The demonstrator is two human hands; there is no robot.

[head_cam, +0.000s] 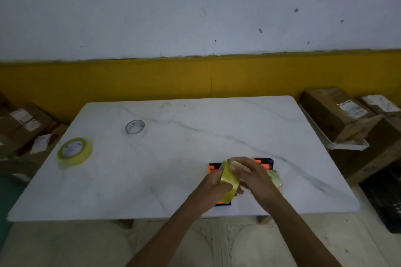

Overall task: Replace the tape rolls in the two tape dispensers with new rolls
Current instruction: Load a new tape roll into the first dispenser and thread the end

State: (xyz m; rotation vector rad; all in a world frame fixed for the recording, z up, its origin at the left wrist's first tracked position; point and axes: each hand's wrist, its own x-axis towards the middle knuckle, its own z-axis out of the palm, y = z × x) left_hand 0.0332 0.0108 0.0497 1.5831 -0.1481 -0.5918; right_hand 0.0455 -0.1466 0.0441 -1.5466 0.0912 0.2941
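Observation:
Over the near right part of the white marble table (173,180), my left hand (213,186) grips a yellow tape roll (229,182) from below. My right hand (251,174) pinches the roll's top edge with its fingertips. Under my hands lie two orange and dark blue tape dispensers, one (213,168) on the left and one (263,163) on the right, both mostly hidden. A pale greenish roll (275,178) sits by the right dispenser. A full yellow roll (74,151) lies flat at the table's left. A nearly spent clear roll (135,127) lies farther back.
Cardboard boxes (340,115) are stacked right of the table, and more boxes (23,128) stand on its left. A black crate (386,199) sits on the floor at the right. A yellow and white wall runs behind the table.

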